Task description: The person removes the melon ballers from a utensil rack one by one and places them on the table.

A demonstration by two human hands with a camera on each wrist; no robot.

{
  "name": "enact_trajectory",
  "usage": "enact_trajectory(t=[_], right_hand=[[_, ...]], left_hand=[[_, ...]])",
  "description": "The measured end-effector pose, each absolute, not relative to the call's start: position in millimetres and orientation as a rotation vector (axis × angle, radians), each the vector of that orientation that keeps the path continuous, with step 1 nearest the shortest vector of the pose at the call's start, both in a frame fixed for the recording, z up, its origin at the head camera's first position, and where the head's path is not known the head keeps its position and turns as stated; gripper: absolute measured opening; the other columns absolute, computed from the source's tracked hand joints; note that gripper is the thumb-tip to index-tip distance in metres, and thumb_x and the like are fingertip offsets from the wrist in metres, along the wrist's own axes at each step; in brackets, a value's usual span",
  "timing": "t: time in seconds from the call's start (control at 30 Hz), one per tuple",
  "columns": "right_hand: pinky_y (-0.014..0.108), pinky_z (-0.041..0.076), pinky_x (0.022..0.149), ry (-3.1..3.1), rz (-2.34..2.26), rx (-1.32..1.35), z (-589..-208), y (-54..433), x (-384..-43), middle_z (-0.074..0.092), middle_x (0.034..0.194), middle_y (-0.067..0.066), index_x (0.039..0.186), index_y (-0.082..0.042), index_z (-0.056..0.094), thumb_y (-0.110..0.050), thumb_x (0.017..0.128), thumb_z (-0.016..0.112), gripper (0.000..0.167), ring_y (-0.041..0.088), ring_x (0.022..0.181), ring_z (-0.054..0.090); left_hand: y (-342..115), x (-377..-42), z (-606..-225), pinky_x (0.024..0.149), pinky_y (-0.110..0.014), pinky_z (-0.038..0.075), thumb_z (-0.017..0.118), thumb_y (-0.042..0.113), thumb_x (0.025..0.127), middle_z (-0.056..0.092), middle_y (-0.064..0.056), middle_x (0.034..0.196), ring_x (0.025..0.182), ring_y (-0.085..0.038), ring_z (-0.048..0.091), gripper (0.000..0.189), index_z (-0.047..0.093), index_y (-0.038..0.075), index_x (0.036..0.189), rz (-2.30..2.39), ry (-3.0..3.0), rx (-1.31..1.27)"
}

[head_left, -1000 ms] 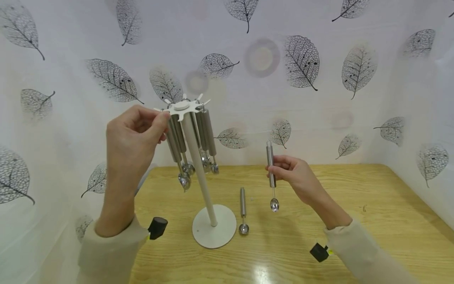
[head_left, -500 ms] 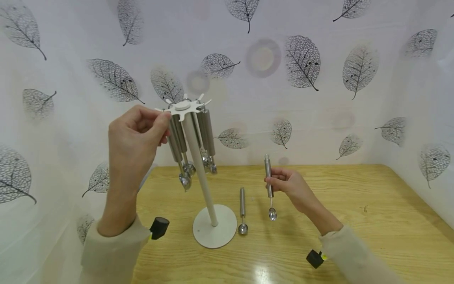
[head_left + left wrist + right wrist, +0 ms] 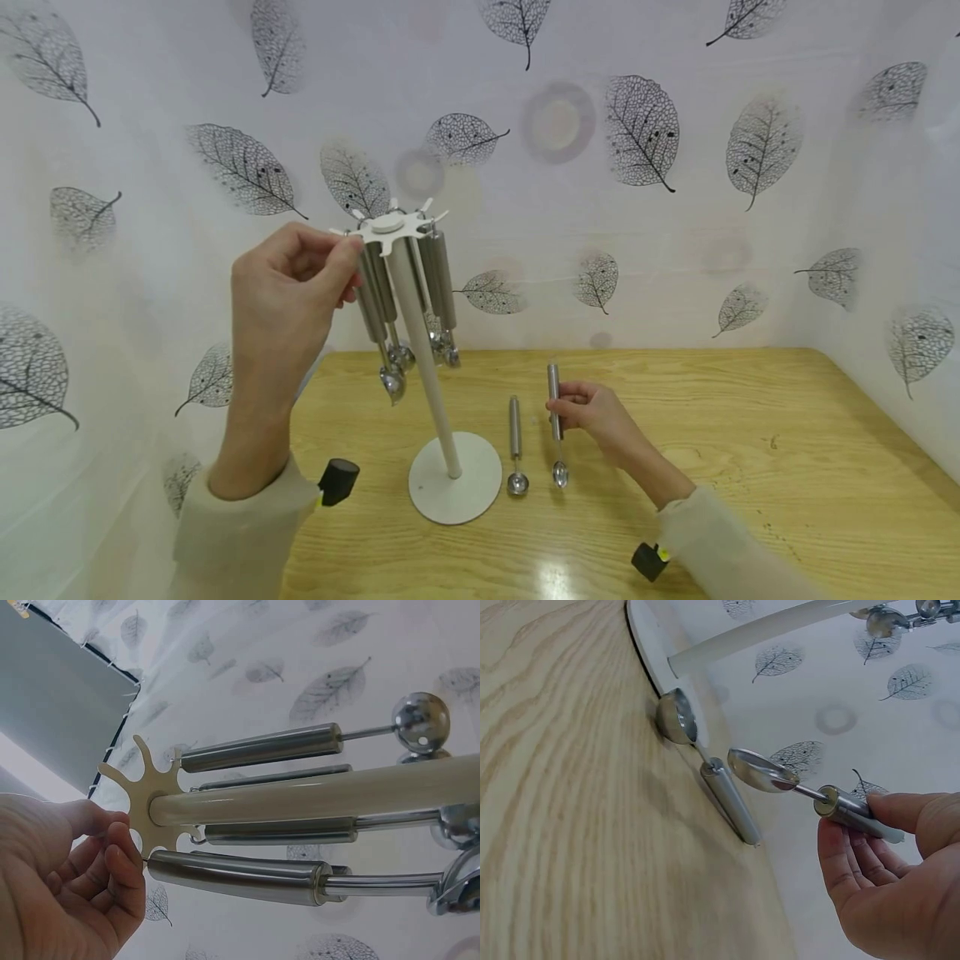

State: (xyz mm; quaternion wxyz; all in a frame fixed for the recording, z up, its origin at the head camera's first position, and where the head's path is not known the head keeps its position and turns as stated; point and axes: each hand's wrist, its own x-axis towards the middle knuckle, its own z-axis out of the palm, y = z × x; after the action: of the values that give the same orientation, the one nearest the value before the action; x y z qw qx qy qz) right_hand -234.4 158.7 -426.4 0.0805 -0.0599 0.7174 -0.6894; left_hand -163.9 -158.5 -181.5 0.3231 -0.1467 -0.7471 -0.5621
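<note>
My left hand pinches an arm of the white star-shaped top of a utensil stand. In the left wrist view, its thumb and finger close on the prong beside the loop of a hanging steel-handled utensil. Several more such utensils hang around the pole. My right hand grips the handle of a small oval scoop, bowl downward in the head view. The right wrist view has this bowl raised off the wooden table. Left of it lies a round-bowled scoop, handle pointing to the back.
The stand's round base rests on the wooden table, left of the two scoops. A white curtain with a leaf print runs behind the table and along its sides.
My right hand has come down and to the left with the oval scoop, nearer the table and the round scoop. The left hand keeps its pinch on the stand's top.
</note>
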Motion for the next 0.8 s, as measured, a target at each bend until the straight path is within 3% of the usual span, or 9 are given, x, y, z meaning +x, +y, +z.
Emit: enact_trajectory(t=[0.37,0.8], right_hand=[[0.033,0.06,0.076,2.15,-2.073,-0.161,-442,146,-240,0.069,0.101,0.023,0.123,0.02,0.054,-0.001,0.096,0.067,0.037,0.016,0.078,0.068],[0.038,0.06,0.079,2.2,-2.042,-0.075,-455,138,-245,0.069,0.104,0.021,0.123,0.018,0.057,-0.003,0.095,0.069,0.037,0.016,0.081,0.066]], left_hand=[[-159,-164,-182,0.06,-0.021,0.054,0.071,0.019,0.097,0.068,-0.01,0.077,0.065,-0.02,0.061,0.012,0.072,0.008,0.093,-1.458,-1.98,-0.39],[-160,-164,-183,0.06,-0.022,0.054,0.071,0.019,0.098,0.068,-0.006,0.075,0.064,-0.018,0.061,0.016,0.071,0.003,0.096,-1.472,-1.971,-0.394]])
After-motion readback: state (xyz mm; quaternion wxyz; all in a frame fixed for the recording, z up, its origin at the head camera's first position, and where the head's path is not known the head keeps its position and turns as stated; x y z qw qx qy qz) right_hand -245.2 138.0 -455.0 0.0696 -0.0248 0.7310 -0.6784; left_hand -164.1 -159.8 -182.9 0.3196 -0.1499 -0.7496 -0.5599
